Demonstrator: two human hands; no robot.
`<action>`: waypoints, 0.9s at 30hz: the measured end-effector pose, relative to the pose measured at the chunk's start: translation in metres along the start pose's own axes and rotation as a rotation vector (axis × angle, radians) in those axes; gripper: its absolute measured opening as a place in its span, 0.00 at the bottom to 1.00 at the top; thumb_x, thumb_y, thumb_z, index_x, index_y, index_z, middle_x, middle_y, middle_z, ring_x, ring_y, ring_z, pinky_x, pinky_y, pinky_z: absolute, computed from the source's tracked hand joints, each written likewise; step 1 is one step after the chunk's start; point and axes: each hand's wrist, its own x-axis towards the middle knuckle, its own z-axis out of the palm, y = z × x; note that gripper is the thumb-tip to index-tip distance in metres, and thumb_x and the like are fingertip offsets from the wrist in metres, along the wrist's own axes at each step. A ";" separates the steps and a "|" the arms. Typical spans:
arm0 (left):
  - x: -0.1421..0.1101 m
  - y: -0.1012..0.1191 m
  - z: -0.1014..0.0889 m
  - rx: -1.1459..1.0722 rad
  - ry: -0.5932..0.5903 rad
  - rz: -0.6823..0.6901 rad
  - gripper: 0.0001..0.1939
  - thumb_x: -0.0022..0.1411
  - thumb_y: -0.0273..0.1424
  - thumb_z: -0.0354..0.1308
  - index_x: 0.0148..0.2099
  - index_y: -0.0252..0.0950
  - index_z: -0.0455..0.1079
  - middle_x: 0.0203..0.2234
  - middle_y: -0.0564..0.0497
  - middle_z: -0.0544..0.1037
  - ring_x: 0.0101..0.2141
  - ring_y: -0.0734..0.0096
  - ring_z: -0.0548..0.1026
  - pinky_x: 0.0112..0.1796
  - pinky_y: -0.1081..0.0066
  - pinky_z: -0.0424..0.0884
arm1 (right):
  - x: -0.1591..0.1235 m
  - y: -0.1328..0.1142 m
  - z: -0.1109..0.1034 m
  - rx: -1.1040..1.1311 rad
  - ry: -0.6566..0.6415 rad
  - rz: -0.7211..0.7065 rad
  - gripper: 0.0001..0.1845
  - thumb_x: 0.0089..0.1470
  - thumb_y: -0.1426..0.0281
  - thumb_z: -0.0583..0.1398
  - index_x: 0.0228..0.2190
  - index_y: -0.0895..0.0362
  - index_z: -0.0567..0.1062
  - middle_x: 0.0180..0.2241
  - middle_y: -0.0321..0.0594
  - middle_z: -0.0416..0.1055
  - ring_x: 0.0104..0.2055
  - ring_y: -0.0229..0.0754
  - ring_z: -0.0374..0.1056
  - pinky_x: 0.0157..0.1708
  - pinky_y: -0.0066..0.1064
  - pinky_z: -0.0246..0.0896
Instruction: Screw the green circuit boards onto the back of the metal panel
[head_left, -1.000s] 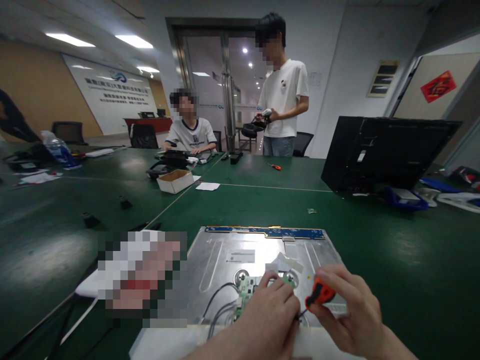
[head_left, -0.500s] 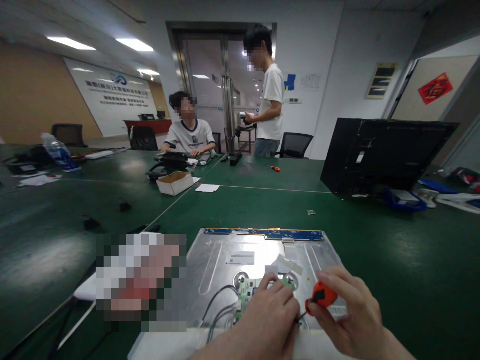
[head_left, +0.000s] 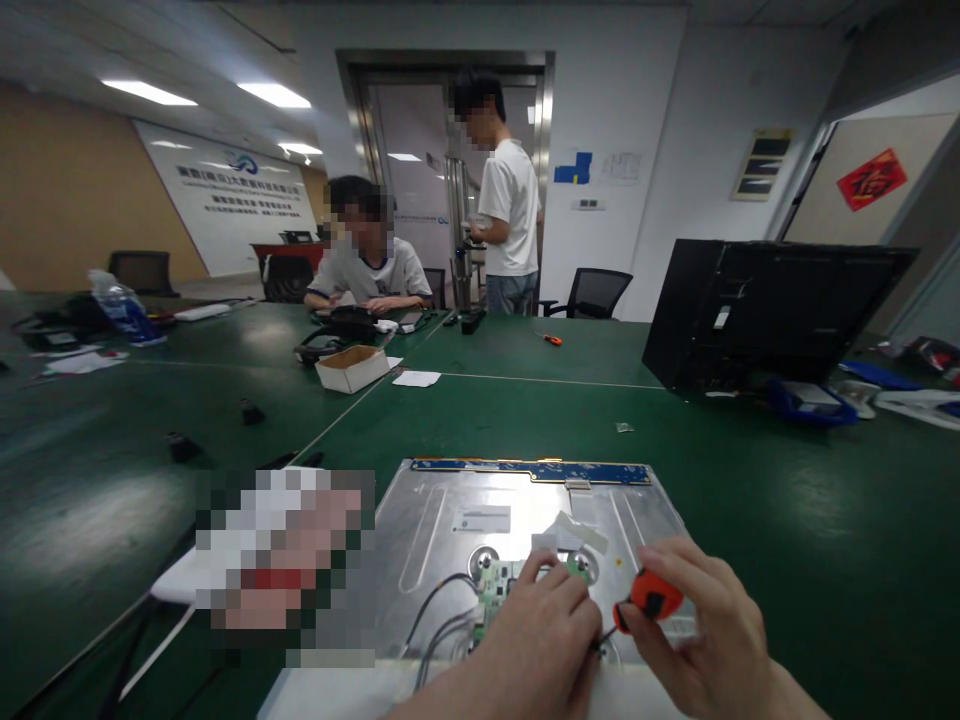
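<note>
My right hand (head_left: pixel 705 620) grips a screwdriver (head_left: pixel 655 594) by its orange and black handle, between thumb and fingers. Its thin shaft slants down left to a spot beside my left hand (head_left: pixel 541 612). The left hand lies over a green circuit board (head_left: pixel 489 592) with its fingers curled and close together; its fingertips and whatever they press or hold are hidden. The board is on a silver metal panel (head_left: pixel 427 520), with dark cables (head_left: pixel 433 603) at its left side. White tape strips (head_left: pixel 574 532) lie just beyond the left hand. A blue circuit strip (head_left: pixel 487 470) runs along the panel's far edge.
A pixelated item (head_left: pixel 292 560) lies left of the panel. Farther off are a small open box (head_left: pixel 351 372), a second screwdriver (head_left: pixel 550 339) and a large black monitor (head_left: pixel 772 315). One person (head_left: pixel 371 265) sits across the green table (head_left: pixel 540 410); another person (head_left: pixel 510 210) stands behind.
The screwdriver handle has shifted slightly to the right in my right hand. My left hand stays in place. The standing person has moved left, and the seated person leans forward with head lowered.
</note>
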 end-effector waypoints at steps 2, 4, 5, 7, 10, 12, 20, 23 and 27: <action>0.000 0.000 0.000 0.005 -0.006 0.001 0.12 0.59 0.27 0.55 0.45 0.37 0.71 0.40 0.46 0.77 0.43 0.59 0.73 0.56 0.55 0.57 | 0.002 0.000 0.000 0.001 -0.005 -0.009 0.08 0.62 0.71 0.57 0.44 0.58 0.70 0.30 0.38 0.74 0.30 0.36 0.73 0.29 0.25 0.67; 0.000 -0.001 0.000 0.012 -0.007 0.003 0.11 0.60 0.28 0.55 0.46 0.37 0.70 0.40 0.46 0.77 0.43 0.59 0.73 0.56 0.55 0.57 | 0.000 0.000 -0.001 0.001 -0.023 -0.003 0.08 0.63 0.70 0.56 0.44 0.58 0.70 0.31 0.39 0.75 0.32 0.37 0.73 0.31 0.25 0.68; 0.000 -0.001 0.001 0.013 -0.009 0.006 0.11 0.60 0.29 0.55 0.46 0.37 0.70 0.40 0.46 0.77 0.43 0.59 0.73 0.56 0.55 0.57 | -0.002 0.000 -0.002 0.005 -0.041 0.007 0.10 0.63 0.69 0.55 0.45 0.59 0.70 0.33 0.40 0.76 0.34 0.37 0.74 0.33 0.26 0.69; 0.000 -0.002 0.001 0.019 -0.017 0.012 0.12 0.60 0.29 0.55 0.47 0.37 0.69 0.40 0.46 0.76 0.43 0.59 0.73 0.57 0.54 0.56 | -0.009 0.002 -0.005 0.011 -0.090 0.035 0.14 0.64 0.69 0.54 0.49 0.60 0.70 0.38 0.44 0.76 0.40 0.39 0.74 0.38 0.27 0.70; 0.000 -0.004 0.002 0.037 -0.037 0.016 0.14 0.60 0.29 0.56 0.49 0.37 0.68 0.42 0.46 0.76 0.45 0.58 0.72 0.57 0.54 0.55 | -0.016 0.004 -0.007 0.017 -0.162 0.072 0.18 0.63 0.71 0.53 0.53 0.60 0.69 0.43 0.45 0.76 0.45 0.40 0.73 0.42 0.29 0.70; 0.000 -0.004 0.002 0.038 -0.041 0.016 0.13 0.61 0.29 0.55 0.49 0.37 0.68 0.43 0.46 0.76 0.46 0.58 0.72 0.57 0.54 0.56 | -0.018 0.004 -0.006 0.011 -0.153 0.064 0.18 0.62 0.71 0.53 0.52 0.59 0.69 0.42 0.45 0.76 0.44 0.40 0.73 0.41 0.28 0.70; -0.001 -0.002 0.000 0.022 -0.020 0.020 0.11 0.61 0.28 0.55 0.47 0.38 0.68 0.42 0.46 0.76 0.45 0.57 0.72 0.57 0.54 0.57 | -0.005 0.002 0.000 0.022 -0.023 -0.008 0.10 0.61 0.72 0.57 0.45 0.58 0.70 0.32 0.39 0.75 0.32 0.37 0.73 0.30 0.25 0.69; 0.000 -0.002 0.002 0.029 -0.017 0.011 0.11 0.60 0.28 0.56 0.46 0.37 0.69 0.41 0.47 0.77 0.44 0.59 0.73 0.56 0.55 0.57 | -0.003 0.001 -0.002 0.003 -0.035 0.017 0.12 0.61 0.71 0.57 0.46 0.59 0.71 0.34 0.41 0.76 0.36 0.39 0.75 0.34 0.26 0.70; 0.000 -0.003 0.006 0.070 -0.017 0.000 0.10 0.56 0.28 0.58 0.43 0.35 0.70 0.39 0.48 0.77 0.42 0.59 0.73 0.56 0.54 0.57 | -0.001 -0.001 -0.004 0.015 -0.072 0.023 0.16 0.60 0.75 0.53 0.49 0.61 0.70 0.38 0.44 0.78 0.38 0.39 0.76 0.37 0.27 0.71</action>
